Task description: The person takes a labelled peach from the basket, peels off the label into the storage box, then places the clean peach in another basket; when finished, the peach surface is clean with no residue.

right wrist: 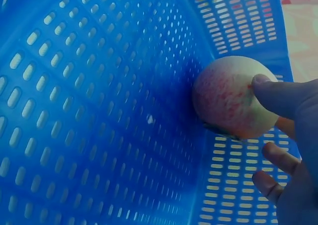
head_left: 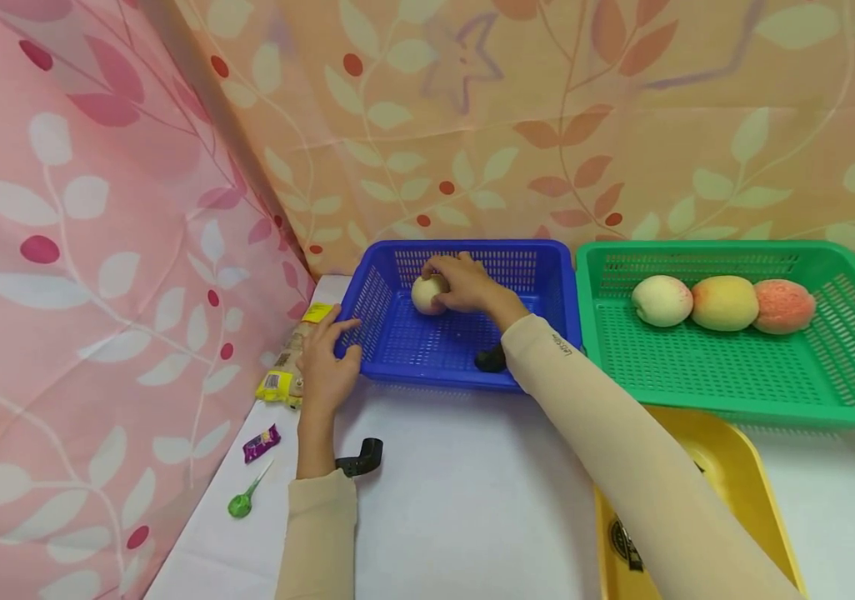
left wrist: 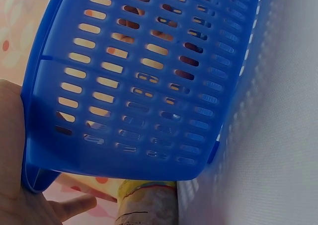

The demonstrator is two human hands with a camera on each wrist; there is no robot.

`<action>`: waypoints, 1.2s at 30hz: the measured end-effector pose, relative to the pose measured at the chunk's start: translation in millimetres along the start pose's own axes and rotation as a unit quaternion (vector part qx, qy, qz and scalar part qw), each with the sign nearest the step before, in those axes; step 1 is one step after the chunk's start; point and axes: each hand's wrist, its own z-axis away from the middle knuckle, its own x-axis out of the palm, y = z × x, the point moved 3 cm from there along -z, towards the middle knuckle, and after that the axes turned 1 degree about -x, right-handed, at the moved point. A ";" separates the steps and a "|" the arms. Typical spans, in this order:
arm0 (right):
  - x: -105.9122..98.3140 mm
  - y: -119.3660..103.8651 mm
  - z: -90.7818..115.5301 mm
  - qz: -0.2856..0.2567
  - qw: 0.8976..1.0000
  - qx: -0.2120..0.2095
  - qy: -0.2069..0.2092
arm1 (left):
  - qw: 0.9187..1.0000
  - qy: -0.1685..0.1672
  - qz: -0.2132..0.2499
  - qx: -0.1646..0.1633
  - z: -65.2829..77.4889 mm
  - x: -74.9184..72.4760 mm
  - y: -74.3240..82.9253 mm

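In the head view, my right hand reaches into the blue basket and holds a pale peach near its back left. The right wrist view shows the thumb on the whitish, red-flecked peach; one finger goes behind it, and other fingers are bent below. My left hand holds the basket's left rim, its fingers spread over the edge. From the left wrist, a finger shows outside the basket's corner, while the palm is against the rim.
A green basket with three peaches stands to the right. Before it is a yellow tray, partly behind my right sleeve. Left of the blue basket lie a yellow packet, a purple-wrapped sweet and a green lollipop. Floral cloth hangs behind.
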 end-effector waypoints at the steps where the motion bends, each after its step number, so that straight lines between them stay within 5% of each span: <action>1: -0.3 1.3 0.4 -0.010 1.000 0.001 0.004 | 1.000 0.000 0.001 0.002 0.0 0.2 0.0; 7: -2.7 9.3 4.6 -0.024 1.000 0.014 0.008 | 1.000 -0.005 0.011 -0.006 3.3 1.1 -1.4; 15: -10.2 19.1 13.0 -0.010 0.999 0.025 -0.039 | 1.000 0.004 0.007 -0.004 0.8 0.9 0.4; 23: -8.7 23.2 15.8 -0.075 0.995 0.037 -0.061 | 1.000 0.000 0.014 -0.001 0.3 0.1 -0.5; 36: -8.4 28.5 13.6 -0.053 0.996 0.025 -0.072 | 1.000 0.001 0.021 0.000 0.1 0.4 0.3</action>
